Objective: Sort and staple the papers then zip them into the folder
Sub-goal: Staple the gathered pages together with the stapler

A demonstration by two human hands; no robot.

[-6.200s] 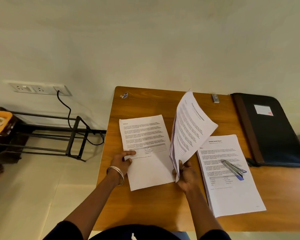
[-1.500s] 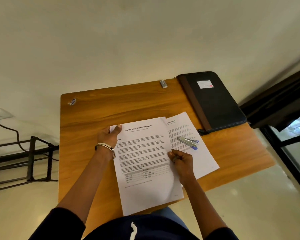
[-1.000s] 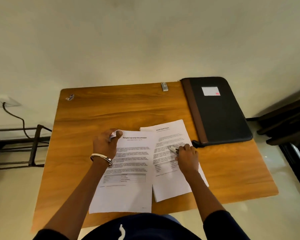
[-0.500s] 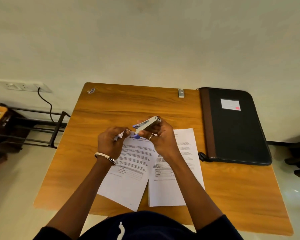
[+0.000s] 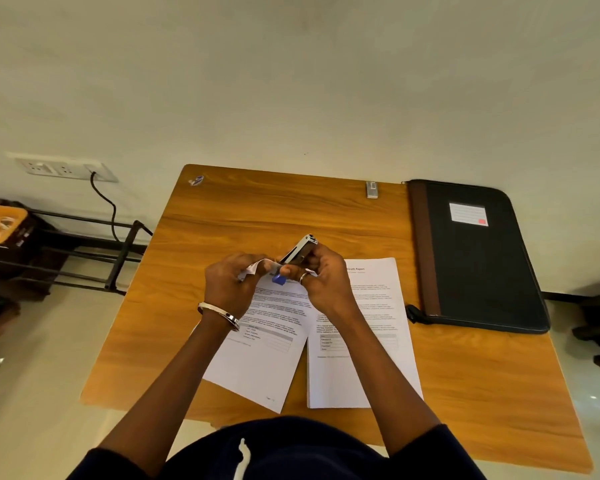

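Observation:
Two sets of printed papers lie on the wooden table. The left paper set is tilted, and my left hand pinches and lifts its top left corner. My right hand grips a silver stapler with a blue end and holds it against that raised corner. The right paper set lies flat beside my right forearm. A black zip folder with a brown spine and a white label rests shut at the table's right side.
A small silver staple box sits near the table's far edge, and a small sticker marks the far left corner. A black metal rack and a wall socket with a cable are to the left.
My right hand left the left paper set, picked the stapler off the right paper set and carried it to the left set's top corner, which my left hand lifted.

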